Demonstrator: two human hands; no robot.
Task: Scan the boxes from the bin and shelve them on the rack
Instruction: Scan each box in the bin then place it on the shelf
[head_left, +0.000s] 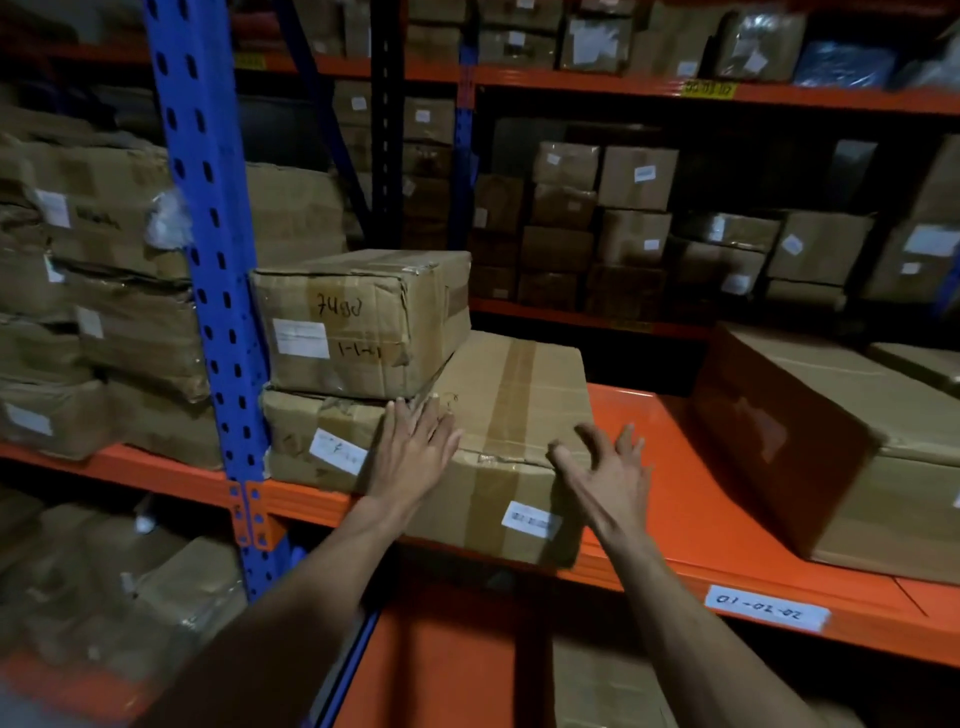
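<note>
A wide flat cardboard box (511, 410) with a brown tape strip and a barcode label lies on the orange rack shelf (670, 499), its near corner overhanging the shelf's front edge. A smaller box (358, 322) marked with handwritten numbers is stacked on its left part. My left hand (415, 447) lies flat on the front upper edge of the flat box, fingers spread. My right hand (608, 467) hovers at the box's right front corner, fingers apart, holding nothing.
A blue rack upright (208, 260) stands just left of the boxes. A large brown box (831, 447) sits on the same shelf to the right, with bare orange shelf between. Many boxes fill the shelves behind and to the left. A location label (766, 613) is on the shelf beam.
</note>
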